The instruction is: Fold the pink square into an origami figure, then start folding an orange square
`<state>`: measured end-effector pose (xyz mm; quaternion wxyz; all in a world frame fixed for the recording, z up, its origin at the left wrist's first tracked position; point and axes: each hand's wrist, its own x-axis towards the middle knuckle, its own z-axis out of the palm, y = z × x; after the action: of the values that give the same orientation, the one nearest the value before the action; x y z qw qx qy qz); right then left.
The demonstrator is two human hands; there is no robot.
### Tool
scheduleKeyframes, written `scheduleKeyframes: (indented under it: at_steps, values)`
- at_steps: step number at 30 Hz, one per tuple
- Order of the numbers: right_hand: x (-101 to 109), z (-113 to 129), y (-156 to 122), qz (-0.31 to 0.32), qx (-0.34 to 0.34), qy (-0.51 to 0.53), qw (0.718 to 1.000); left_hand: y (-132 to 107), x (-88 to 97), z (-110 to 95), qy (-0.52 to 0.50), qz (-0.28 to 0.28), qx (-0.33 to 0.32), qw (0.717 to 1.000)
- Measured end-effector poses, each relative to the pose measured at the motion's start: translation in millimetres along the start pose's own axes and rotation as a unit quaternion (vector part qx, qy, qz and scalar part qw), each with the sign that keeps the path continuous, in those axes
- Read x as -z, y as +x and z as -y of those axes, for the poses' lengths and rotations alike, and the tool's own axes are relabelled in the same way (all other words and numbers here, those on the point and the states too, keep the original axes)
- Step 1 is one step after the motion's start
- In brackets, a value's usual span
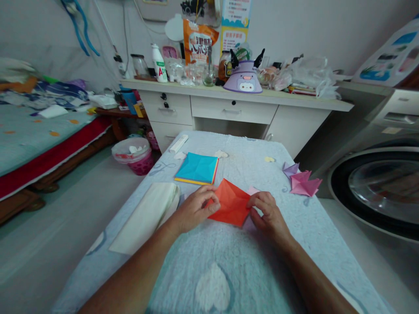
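A creased, square-looking sheet of orange-red origami paper (230,204) is held between both hands, slightly above the cloth-covered table (183,270). My left hand (199,206) pinches its left edge between thumb and fingers. At the right corner, my right hand (266,211) grips the sheet with thumb and fingertips. A bit of pale pink paper (252,190) peeks out behind the orange-red sheet, mostly hidden. Beyond my left hand lies a stack of creased paper with a blue sheet (197,168) on top and yellow and red edges beneath.
Folded pink paper (305,183) and purple paper (290,169) pieces lie at the table's right edge. Folded white material (147,216) rests at left, a white stick-like object (179,143) farther back. A bin (139,159) stands left, a washing machine (386,183) right, a cluttered cabinet (209,93) behind.
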<state>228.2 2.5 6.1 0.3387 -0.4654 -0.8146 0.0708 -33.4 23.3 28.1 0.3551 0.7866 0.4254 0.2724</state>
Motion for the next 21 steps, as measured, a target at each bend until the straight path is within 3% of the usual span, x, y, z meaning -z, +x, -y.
scheduleKeyframes:
  at_steps: [5, 11, 16, 21]
  values:
    - [2.7, 3.2, -0.1, -0.025, 0.019, 0.027, 0.999, 4.5, -4.8, 13.1, -0.027, -0.047, 0.029, 0.998]
    - [-1.0, 1.2, -0.3, -0.015, 0.025, 0.029, 0.999, 6.2, -15.1, 24.8, -0.062, -0.023, 0.086, 0.994]
    - [-8.5, -4.5, -1.6, 0.041, 0.028, -0.006, 0.999, 6.5, -15.4, 25.4, -0.064, -0.053, 0.101, 0.991]
    - [-7.9, 5.2, -2.0, 0.108, 0.019, -0.008, 0.994, 8.2, -14.3, 26.4, -0.061, -0.097, 0.124, 0.986]
